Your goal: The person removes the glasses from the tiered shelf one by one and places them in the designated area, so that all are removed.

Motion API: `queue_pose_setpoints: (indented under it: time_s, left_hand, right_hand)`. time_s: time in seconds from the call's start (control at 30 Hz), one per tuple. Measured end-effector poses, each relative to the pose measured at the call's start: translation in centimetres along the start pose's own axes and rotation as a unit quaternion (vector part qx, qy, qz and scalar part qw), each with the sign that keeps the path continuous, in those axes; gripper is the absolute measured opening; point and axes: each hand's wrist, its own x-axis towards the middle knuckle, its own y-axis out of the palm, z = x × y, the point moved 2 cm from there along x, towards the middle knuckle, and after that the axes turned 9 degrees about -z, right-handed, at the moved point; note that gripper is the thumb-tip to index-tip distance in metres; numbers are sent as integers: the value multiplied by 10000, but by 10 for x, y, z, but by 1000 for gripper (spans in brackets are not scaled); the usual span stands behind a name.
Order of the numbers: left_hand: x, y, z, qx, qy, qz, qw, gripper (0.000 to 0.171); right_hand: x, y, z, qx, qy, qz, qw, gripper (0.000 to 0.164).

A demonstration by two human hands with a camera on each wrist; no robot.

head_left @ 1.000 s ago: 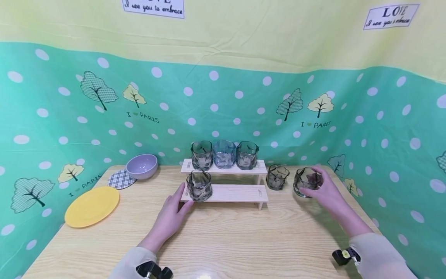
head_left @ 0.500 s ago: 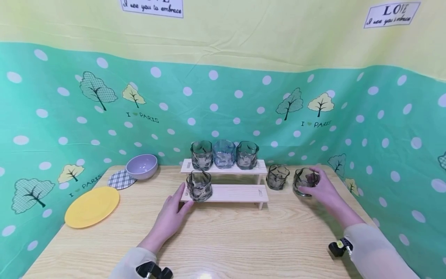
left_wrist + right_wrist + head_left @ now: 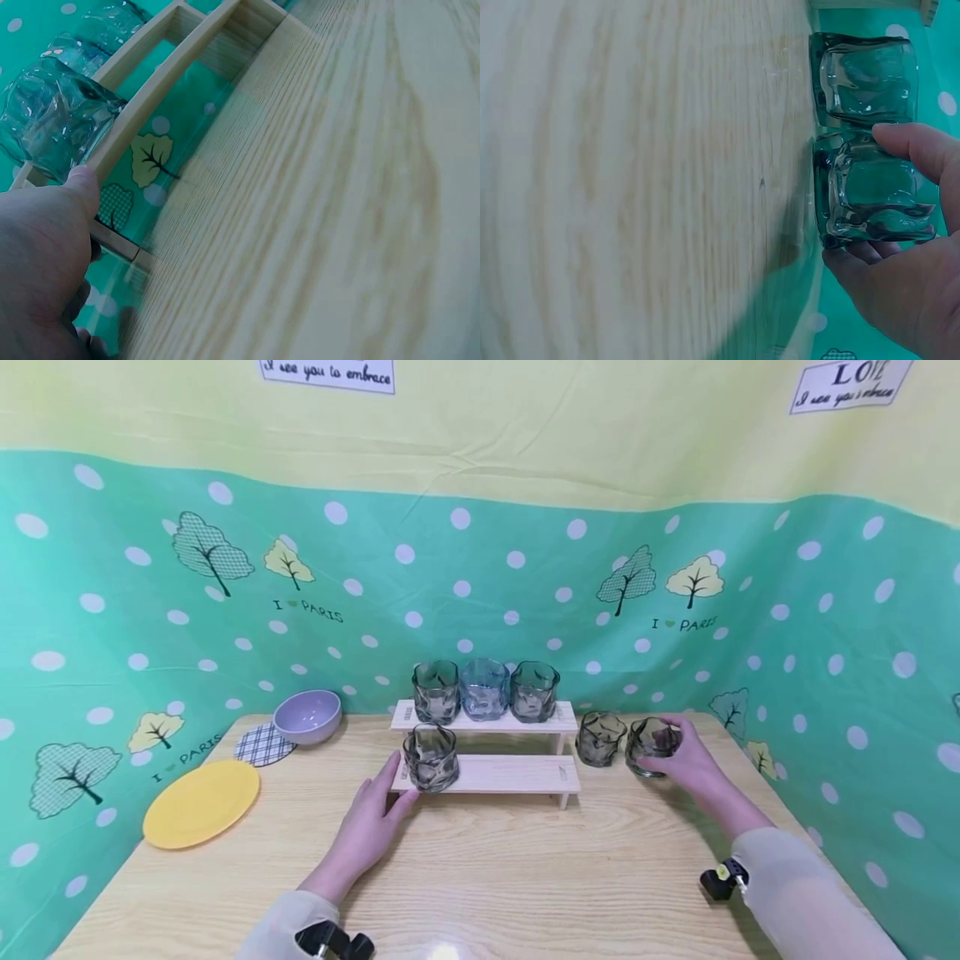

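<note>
Smoky glass tumbler (image 3: 652, 746) sits on the wooden surface (image 3: 525, 868) at far right, just beside a 2nd matching tumbler (image 3: 599, 739), the 2 nearly touching in the right wrist view, both right of the 2-tier wooden rack (image 3: 487, 772). Right hand (image 3: 690, 764) is on it: fingers (image 3: 922, 150) curled over the far side, thumb on the near side, so it grips the glass across its width; base looks down on the surface, glass upright, axis vertical. Key relation: the rack's lower tier lies to the left of the gripped tumbler, with the 2nd tumbler in between, so the right hand is clearly the nearer one to both. Left hand (image 3: 371, 827) rests flat on the surface at the rack's left end, fingers (image 3: 79, 187) straight, tip touching the lower tier's edge right by the 1 tumbler on that tier (image 3: 430, 758); holds nothing. Upper tier carries 3 tumblers: 2 smoky, with 1 blue tumbler (image 3: 484, 689) in the middle. Off to the left: lilac bowl (image 3: 307, 717), plaid coaster (image 3: 262, 748), yellow plate (image 3: 201, 803), all well apart from both hands.
</note>
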Motion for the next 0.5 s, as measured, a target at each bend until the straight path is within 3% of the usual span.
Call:
queue_pose_setpoints:
  time_s: [0.5]
  left_hand:
    - [1,-1,-2,9,23,-21,10000,78]
  right_hand:
    - [8,4,-4,114,-89,189,9997,114]
